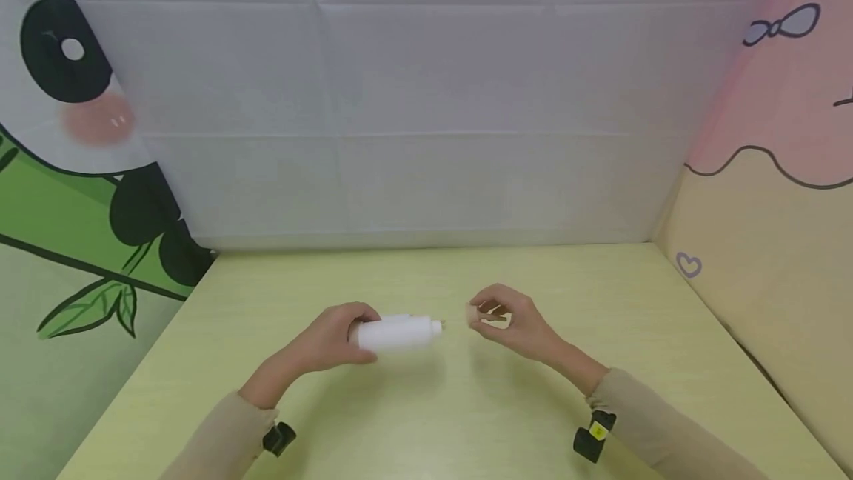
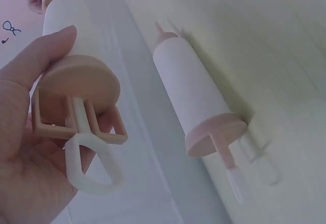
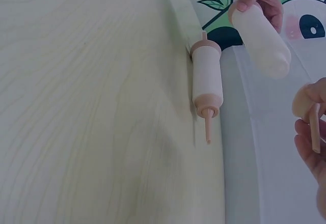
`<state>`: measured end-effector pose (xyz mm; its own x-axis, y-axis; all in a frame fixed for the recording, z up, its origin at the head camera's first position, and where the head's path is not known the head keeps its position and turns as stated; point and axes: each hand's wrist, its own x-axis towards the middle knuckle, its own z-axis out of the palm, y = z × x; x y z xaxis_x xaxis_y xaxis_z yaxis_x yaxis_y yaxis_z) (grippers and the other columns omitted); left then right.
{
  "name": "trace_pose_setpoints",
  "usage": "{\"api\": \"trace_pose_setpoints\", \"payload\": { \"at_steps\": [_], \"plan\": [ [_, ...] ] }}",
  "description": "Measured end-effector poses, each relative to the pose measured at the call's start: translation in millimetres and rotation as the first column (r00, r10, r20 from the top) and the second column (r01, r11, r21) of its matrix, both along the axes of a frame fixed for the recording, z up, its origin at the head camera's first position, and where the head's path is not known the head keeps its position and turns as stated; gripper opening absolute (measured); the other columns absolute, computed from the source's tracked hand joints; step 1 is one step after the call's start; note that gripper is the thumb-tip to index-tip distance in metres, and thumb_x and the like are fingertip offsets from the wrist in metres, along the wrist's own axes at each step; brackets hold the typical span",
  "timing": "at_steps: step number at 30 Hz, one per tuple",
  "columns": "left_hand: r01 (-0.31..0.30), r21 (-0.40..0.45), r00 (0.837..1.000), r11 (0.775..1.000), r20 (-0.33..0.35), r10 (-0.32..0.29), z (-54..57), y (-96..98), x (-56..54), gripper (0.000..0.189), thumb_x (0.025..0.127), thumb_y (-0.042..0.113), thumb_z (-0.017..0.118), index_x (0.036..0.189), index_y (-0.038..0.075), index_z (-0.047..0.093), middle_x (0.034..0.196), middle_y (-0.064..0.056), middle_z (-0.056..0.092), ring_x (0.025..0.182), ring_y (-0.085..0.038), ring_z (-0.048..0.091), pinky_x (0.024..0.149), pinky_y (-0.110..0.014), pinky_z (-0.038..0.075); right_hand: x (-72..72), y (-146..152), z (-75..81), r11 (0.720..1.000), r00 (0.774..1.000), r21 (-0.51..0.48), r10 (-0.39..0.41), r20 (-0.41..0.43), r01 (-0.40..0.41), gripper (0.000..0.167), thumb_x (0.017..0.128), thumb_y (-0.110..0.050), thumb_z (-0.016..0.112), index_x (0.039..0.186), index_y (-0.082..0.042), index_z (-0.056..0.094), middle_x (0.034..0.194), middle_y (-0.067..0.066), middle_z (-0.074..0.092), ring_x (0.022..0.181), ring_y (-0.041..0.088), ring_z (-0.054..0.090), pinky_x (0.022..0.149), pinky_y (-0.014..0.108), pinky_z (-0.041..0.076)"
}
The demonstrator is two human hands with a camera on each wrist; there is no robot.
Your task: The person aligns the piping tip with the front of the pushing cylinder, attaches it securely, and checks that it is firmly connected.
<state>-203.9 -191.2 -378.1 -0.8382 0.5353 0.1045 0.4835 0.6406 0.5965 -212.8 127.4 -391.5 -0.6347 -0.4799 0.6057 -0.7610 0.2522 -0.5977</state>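
Observation:
My left hand grips a large syringe with a white barrel, held above the table and pointing right. The left wrist view shows its beige end cap with square finger loops and a white ring handle. Facing its front end, my right hand pinches a beige nozzle cap with a thin tube, apart from the barrel. A second syringe, with its beige nozzle fitted, lies on the table behind the held one, mostly hidden in the head view.
The pale wood-grain table ends at a white back panel. Printed side panels stand at the left, with a cartoon panda, and at the right. Each wrist wears a small black camera.

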Motion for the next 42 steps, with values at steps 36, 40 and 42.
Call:
{"api": "trace_pose_setpoints", "payload": {
  "at_steps": [36, 40, 42],
  "plan": [
    [0.034, 0.078, 0.999, 0.996, -0.011, -0.033, 18.9, 20.1, -0.1, 0.04, 0.069, 0.017, 0.078, 0.104, 0.012, 0.06, 0.102, 0.0, 0.059, 0.087, -0.015, 0.055, 0.069, -0.03, 0.048, 18.1, -19.2, 21.7, 0.996, 0.997, -0.052, 0.07, 0.027, -0.069, 0.028, 0.07, 0.006, 0.073, 0.095, 0.002, 0.062, 0.093, 0.015, 0.062, 0.079, 0.024, 0.062, 0.065, 0.032, 0.055],
    [0.05, 0.075, 0.999, 0.996, 0.012, -0.051, 22.3, 20.0, -1.3, 0.04, 0.069, 0.019, 0.078, 0.105, 0.012, 0.061, 0.103, 0.0, 0.06, 0.087, -0.016, 0.055, 0.068, -0.028, 0.049, 18.1, -17.9, 21.8, 0.995, 0.996, -0.061, 0.084, 0.009, -0.083, 0.028, 0.069, 0.007, 0.073, 0.094, 0.002, 0.062, 0.092, 0.015, 0.062, 0.078, 0.024, 0.063, 0.064, 0.033, 0.055],
    [0.062, 0.083, 0.997, 0.995, 0.031, -0.064, 23.9, 19.7, -1.7, 0.04, 0.07, 0.02, 0.078, 0.105, 0.012, 0.061, 0.104, -0.001, 0.06, 0.087, -0.016, 0.055, 0.068, -0.028, 0.049, 18.3, -17.2, 21.6, 0.993, 0.995, -0.068, 0.095, -0.002, -0.095, 0.028, 0.068, 0.008, 0.073, 0.093, 0.003, 0.062, 0.091, 0.016, 0.062, 0.077, 0.024, 0.063, 0.063, 0.035, 0.055]
  ]
}}
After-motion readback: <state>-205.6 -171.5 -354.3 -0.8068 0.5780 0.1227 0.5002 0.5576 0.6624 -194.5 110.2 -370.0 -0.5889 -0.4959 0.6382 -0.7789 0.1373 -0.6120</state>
